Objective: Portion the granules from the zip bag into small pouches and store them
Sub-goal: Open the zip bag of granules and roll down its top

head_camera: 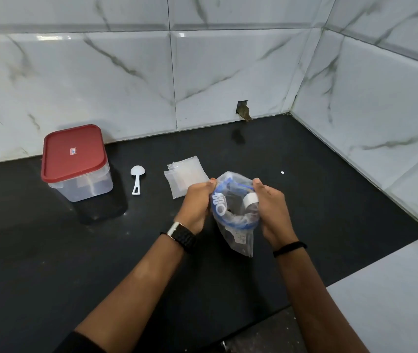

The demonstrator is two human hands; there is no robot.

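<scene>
Both hands pinch the mouth of the zip bag [233, 212], the left hand [196, 202] on one lip and the right hand [270, 207] on the other, fingers and thumbs curled round the plastic and drawing it apart above a black counter [330, 200]. The bag is clear with blue print, held up off the surface, its lower end hanging toward the person; dark contents show through the plastic, though whether the seal is fully parted cannot be told.

Just behind the left hand lies a stack of small pouches [186, 173], flat and seemingly unfilled. Farther left a white scoop [136, 178] lies bowl-end toward the wall, and beyond it stands a clear container [78, 164] with its red lid on, near the marble-tiled wall [126, 85].

The work appears to be at its opening step: getting the bag open, with no portion yet measured. The next move likely calls for freeing one hand to take up the scoop or a pouch while the other keeps the bag upright, so the granules do not spill.
</scene>
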